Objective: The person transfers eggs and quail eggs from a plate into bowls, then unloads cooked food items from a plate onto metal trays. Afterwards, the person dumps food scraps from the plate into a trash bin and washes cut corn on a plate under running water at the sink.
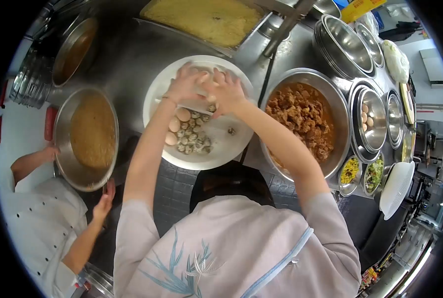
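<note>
A wide white basin stands before me. In it lie several brown eggs and a heap of speckled quail eggs, with one quail egg apart at the right. My left hand reaches over the far half of the basin, fingers curled around pale eggs. Close beside it, my right hand has its fingers bent over the same eggs, partly hiding them. A strip of pale edge shows below the hands, beside the quail eggs.
A large bowl of meat in sauce sits at the right, near stacked steel bowls and another bowl with eggs. Behind the basin is a tray of yellow food. At the left a person holds a bowl of brown liquid.
</note>
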A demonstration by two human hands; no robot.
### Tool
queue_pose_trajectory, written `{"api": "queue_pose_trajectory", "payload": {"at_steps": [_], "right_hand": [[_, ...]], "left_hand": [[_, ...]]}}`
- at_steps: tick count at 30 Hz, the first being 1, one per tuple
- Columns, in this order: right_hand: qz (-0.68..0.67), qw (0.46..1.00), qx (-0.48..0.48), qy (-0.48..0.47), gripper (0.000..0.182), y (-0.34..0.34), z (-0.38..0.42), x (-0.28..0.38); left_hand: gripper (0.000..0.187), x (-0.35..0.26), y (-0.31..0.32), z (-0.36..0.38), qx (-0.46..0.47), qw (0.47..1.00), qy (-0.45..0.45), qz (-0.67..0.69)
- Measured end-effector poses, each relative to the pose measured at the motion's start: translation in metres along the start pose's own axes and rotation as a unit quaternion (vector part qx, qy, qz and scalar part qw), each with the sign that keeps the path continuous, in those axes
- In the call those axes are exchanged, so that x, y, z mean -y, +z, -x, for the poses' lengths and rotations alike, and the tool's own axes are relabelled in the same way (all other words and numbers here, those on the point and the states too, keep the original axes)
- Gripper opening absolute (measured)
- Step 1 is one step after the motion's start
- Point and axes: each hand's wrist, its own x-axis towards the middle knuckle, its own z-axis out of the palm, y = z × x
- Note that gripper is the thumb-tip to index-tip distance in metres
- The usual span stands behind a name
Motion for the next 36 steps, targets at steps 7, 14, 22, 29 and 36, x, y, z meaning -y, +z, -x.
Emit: {"api": "queue_pose_trajectory", "payload": {"at_steps": [7, 14, 22, 29, 36], "right_hand": [[-0.108, 0.990, 0.037, 0.082, 0.088, 0.038, -0.003, -0.005], [-0.176, 0.963, -0.091, 0.181, 0.053, 0.061, 0.006, 0.009], [-0.242, 0.950, 0.000, 0.197, 0.051, 0.044, -0.015, -0.004], [-0.328, 0.936, -0.040, 0.124, 0.052, 0.037, -0.026, -0.029], [-0.345, 0.914, -0.145, 0.155, 0.058, -0.048, 0.068, -0.117]], "left_hand": [[0.056, 0.021, 0.061, -0.018, -0.055, 0.967, -0.009, 0.249], [0.053, 0.006, 0.035, -0.012, -0.062, 0.997, 0.047, 0.008], [0.042, 0.004, 0.020, -0.001, -0.073, 0.995, 0.016, 0.073], [0.033, -0.020, -0.008, 0.013, 0.083, 0.906, -0.108, 0.401], [0.030, -0.084, -0.006, -0.014, 0.234, 0.902, -0.158, 0.328]]}}
